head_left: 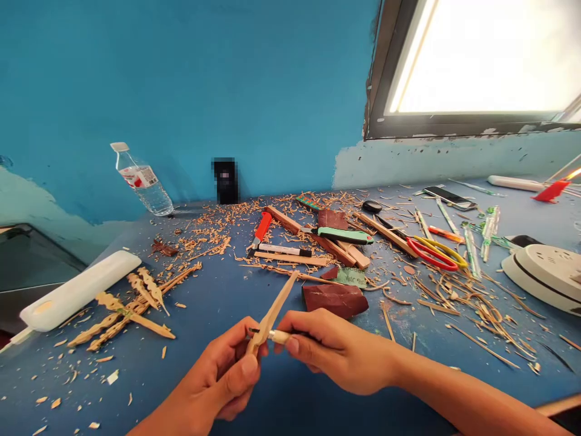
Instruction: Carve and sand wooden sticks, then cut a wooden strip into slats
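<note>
My left hand (229, 370) is closed round the lower end of a pale wooden stick (278, 304), which tapers upward and away from me. In my right hand (333, 350) is a small carving tool (279, 337), its light wooden handle pinched between thumb and fingers. The tool's short dark blade lies across the stick, just above my left thumb; whether it cuts into the wood I cannot tell. Just beyond my right hand lies a folded piece of dark red sandpaper (333, 300). Several carved, notched sticks (147, 324) rest on the blue table to the left.
Shavings cover much of the blue table (204, 303). A utility knife (345, 235), marker (285, 249) and red-handled tool (262, 227) lie ahead. Scissors (433, 253), a phone (449, 197) and a whitish device (544, 272) are right. Left are a water bottle (145, 184) and long white object (82, 290).
</note>
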The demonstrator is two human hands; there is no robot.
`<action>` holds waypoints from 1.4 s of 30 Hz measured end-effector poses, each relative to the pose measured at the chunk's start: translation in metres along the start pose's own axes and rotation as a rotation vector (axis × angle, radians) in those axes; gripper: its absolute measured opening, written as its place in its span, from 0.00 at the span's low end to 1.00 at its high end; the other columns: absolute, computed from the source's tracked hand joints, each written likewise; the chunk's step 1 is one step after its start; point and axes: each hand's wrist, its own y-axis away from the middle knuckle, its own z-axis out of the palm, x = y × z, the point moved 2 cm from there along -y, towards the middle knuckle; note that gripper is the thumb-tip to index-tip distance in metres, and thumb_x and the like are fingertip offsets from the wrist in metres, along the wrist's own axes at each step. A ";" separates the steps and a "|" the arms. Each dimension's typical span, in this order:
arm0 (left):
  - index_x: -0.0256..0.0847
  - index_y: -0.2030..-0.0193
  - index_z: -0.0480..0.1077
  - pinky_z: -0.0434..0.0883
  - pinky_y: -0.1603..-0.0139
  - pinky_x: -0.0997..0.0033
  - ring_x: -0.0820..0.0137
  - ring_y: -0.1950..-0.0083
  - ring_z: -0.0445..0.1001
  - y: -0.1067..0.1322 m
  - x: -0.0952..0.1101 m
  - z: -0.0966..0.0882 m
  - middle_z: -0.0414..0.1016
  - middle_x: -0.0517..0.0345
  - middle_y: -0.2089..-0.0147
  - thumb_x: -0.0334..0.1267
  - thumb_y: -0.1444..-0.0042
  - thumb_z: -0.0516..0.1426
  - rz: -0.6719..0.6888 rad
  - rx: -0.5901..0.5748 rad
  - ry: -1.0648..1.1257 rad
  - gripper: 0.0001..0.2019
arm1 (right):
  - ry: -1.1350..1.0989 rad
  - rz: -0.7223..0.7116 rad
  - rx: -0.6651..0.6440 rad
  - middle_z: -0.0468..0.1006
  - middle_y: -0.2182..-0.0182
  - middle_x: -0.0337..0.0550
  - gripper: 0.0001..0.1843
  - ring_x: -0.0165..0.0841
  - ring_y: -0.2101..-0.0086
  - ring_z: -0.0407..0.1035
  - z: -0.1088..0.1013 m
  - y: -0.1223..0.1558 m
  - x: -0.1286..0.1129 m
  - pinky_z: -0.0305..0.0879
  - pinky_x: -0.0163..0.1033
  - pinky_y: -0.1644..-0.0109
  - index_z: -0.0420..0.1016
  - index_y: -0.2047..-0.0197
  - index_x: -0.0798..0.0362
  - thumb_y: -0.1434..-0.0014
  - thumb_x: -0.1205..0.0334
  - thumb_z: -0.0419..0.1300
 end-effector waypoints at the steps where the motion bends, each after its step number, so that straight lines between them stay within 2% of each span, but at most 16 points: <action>1: 0.46 0.55 0.66 0.47 0.76 0.77 0.80 0.76 0.43 0.002 0.003 0.004 0.47 0.71 0.73 0.65 0.37 0.59 -0.010 0.007 0.007 0.23 | 0.010 0.001 -0.002 0.64 0.72 0.32 0.21 0.26 0.73 0.58 0.001 0.000 0.000 0.54 0.32 0.70 0.73 0.48 0.53 0.23 0.46 0.48; 7: 0.42 0.61 0.71 0.43 0.76 0.76 0.82 0.77 0.38 0.012 0.012 0.026 0.44 0.74 0.77 0.65 0.45 0.66 -0.001 0.139 0.044 0.26 | 0.029 -0.133 0.030 0.61 0.75 0.31 0.24 0.25 0.74 0.55 0.011 -0.003 -0.012 0.52 0.33 0.69 0.71 0.60 0.53 0.23 0.42 0.49; 10: 0.42 0.65 0.67 0.37 0.78 0.76 0.82 0.77 0.37 0.019 0.033 0.009 0.46 0.73 0.77 0.62 0.53 0.72 0.076 0.372 0.207 0.28 | -0.320 0.024 -0.023 0.57 0.77 0.29 0.28 0.24 0.78 0.49 0.018 0.005 -0.017 0.47 0.33 0.74 0.65 0.65 0.51 0.26 0.35 0.50; 12: 0.43 0.65 0.65 0.33 0.78 0.76 0.82 0.77 0.34 0.026 0.061 -0.012 0.43 0.72 0.77 0.54 0.44 0.68 0.229 0.639 0.330 0.21 | -0.548 0.167 -0.079 0.54 0.79 0.28 0.30 0.24 0.80 0.46 0.019 0.017 -0.016 0.43 0.32 0.77 0.64 0.66 0.51 0.29 0.32 0.52; 14: 0.42 0.64 0.65 0.37 0.74 0.79 0.85 0.78 0.42 0.033 0.091 -0.028 0.43 0.68 0.75 0.44 0.29 0.51 0.376 0.849 0.272 0.12 | -0.529 0.179 0.005 0.54 0.78 0.28 0.28 0.24 0.78 0.47 0.011 0.028 -0.013 0.44 0.32 0.77 0.67 0.64 0.52 0.29 0.33 0.54; 16: 0.41 0.62 0.67 0.46 0.74 0.84 0.88 0.78 0.51 0.035 0.108 -0.033 0.53 0.70 0.77 0.40 0.31 0.54 0.328 0.898 0.120 0.08 | -0.374 0.073 0.201 0.57 0.76 0.29 0.25 0.24 0.77 0.49 -0.005 0.033 -0.011 0.47 0.31 0.75 0.68 0.61 0.52 0.28 0.37 0.56; 18: 0.44 0.56 0.69 0.55 0.74 0.86 0.86 0.78 0.60 0.032 0.110 -0.026 0.66 0.71 0.76 0.44 0.36 0.61 0.251 0.799 -0.065 0.09 | -0.271 -0.027 0.355 0.56 0.75 0.28 0.23 0.24 0.77 0.47 -0.022 0.031 -0.015 0.46 0.31 0.76 0.65 0.59 0.51 0.28 0.38 0.57; 21: 0.50 0.43 0.66 0.60 0.80 0.84 0.78 0.78 0.66 0.023 0.103 -0.002 0.76 0.67 0.72 0.56 0.42 0.66 0.245 0.522 -0.270 0.26 | -0.174 -0.106 0.509 0.54 0.74 0.28 0.21 0.25 0.77 0.45 -0.046 0.020 -0.036 0.44 0.33 0.76 0.64 0.56 0.49 0.26 0.38 0.52; 23: 0.53 0.39 0.62 0.61 0.84 0.82 0.75 0.79 0.67 0.015 0.106 0.015 0.78 0.64 0.68 0.60 0.42 0.66 0.269 0.379 -0.331 0.31 | -0.083 -0.153 0.544 0.59 0.72 0.31 0.21 0.26 0.75 0.49 -0.059 0.014 -0.062 0.47 0.35 0.73 0.67 0.55 0.50 0.26 0.40 0.53; 25: 0.54 0.39 0.61 0.60 0.86 0.81 0.76 0.80 0.66 0.009 0.116 0.030 0.78 0.64 0.66 0.59 0.41 0.65 0.303 0.289 -0.336 0.29 | 0.178 -0.198 0.494 0.65 0.70 0.34 0.17 0.27 0.73 0.55 -0.065 0.013 -0.095 0.50 0.36 0.69 0.70 0.59 0.51 0.25 0.46 0.55; 28: 0.52 0.41 0.64 0.53 0.84 0.84 0.80 0.82 0.59 0.001 0.138 0.044 0.71 0.69 0.74 0.55 0.39 0.65 0.410 0.245 -0.273 0.24 | 0.798 -0.222 0.473 0.69 0.72 0.34 0.16 0.27 0.72 0.58 -0.061 0.018 -0.138 0.50 0.39 0.65 0.68 0.65 0.49 0.23 0.55 0.52; 30: 0.50 0.43 0.66 0.50 0.83 0.84 0.81 0.82 0.58 -0.002 0.150 0.049 0.70 0.69 0.75 0.53 0.39 0.66 0.492 0.251 -0.232 0.23 | 1.030 -0.203 0.585 0.69 0.73 0.33 0.18 0.28 0.74 0.57 -0.056 0.023 -0.155 0.47 0.40 0.66 0.65 0.67 0.49 0.23 0.55 0.51; 33: 0.48 0.48 0.67 0.49 0.84 0.82 0.82 0.81 0.59 -0.007 0.158 0.052 0.77 0.63 0.66 0.51 0.40 0.67 0.555 0.245 -0.231 0.20 | 1.116 -0.197 0.742 0.71 0.75 0.32 0.19 0.28 0.77 0.56 -0.050 0.027 -0.164 0.43 0.42 0.68 0.64 0.67 0.48 0.23 0.53 0.50; 37: 0.46 0.53 0.67 0.49 0.84 0.82 0.85 0.81 0.58 -0.012 0.161 0.056 0.80 0.59 0.58 0.52 0.39 0.67 0.548 0.186 -0.215 0.18 | 1.168 -0.195 0.847 0.71 0.77 0.33 0.19 0.29 0.79 0.56 -0.049 0.031 -0.163 0.41 0.43 0.70 0.63 0.68 0.48 0.23 0.54 0.51; 39: 0.45 0.55 0.67 0.48 0.83 0.82 0.85 0.81 0.55 -0.015 0.161 0.058 0.80 0.60 0.61 0.53 0.39 0.67 0.549 0.166 -0.199 0.18 | 1.203 -0.201 0.858 0.71 0.77 0.33 0.19 0.29 0.80 0.55 -0.050 0.033 -0.161 0.40 0.43 0.71 0.62 0.69 0.48 0.24 0.55 0.52; 42: 0.44 0.57 0.70 0.50 0.82 0.81 0.83 0.81 0.53 -0.018 0.161 0.060 0.70 0.67 0.75 0.58 0.38 0.63 0.592 0.177 -0.176 0.19 | 1.247 -0.204 0.854 0.72 0.77 0.33 0.19 0.30 0.80 0.56 -0.051 0.034 -0.159 0.40 0.43 0.71 0.63 0.69 0.47 0.23 0.55 0.51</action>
